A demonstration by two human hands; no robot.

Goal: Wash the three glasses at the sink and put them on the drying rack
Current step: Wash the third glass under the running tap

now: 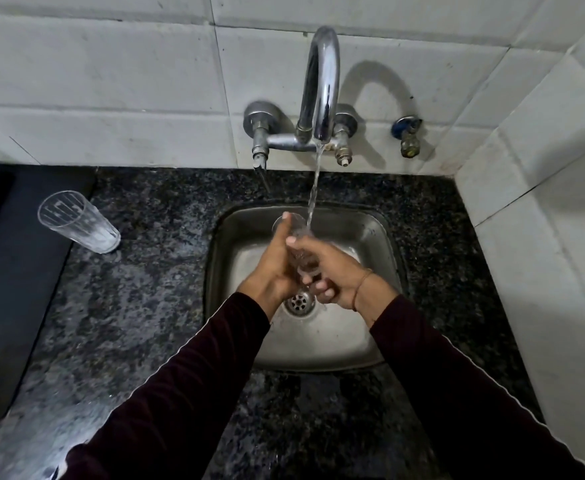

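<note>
Steel sink (381, 237) below, water running from the tap (320, 84), and a clear glass (299, 252) sits right under the stream, over the drain. Left hand (275, 268) wraps it, thumb up along the rim; right hand (332, 275) curls round its base, so both grips hold it. Second glass (78, 221) stands apart on the speckled table (138, 289), beside a dark mat (14, 271).
</note>
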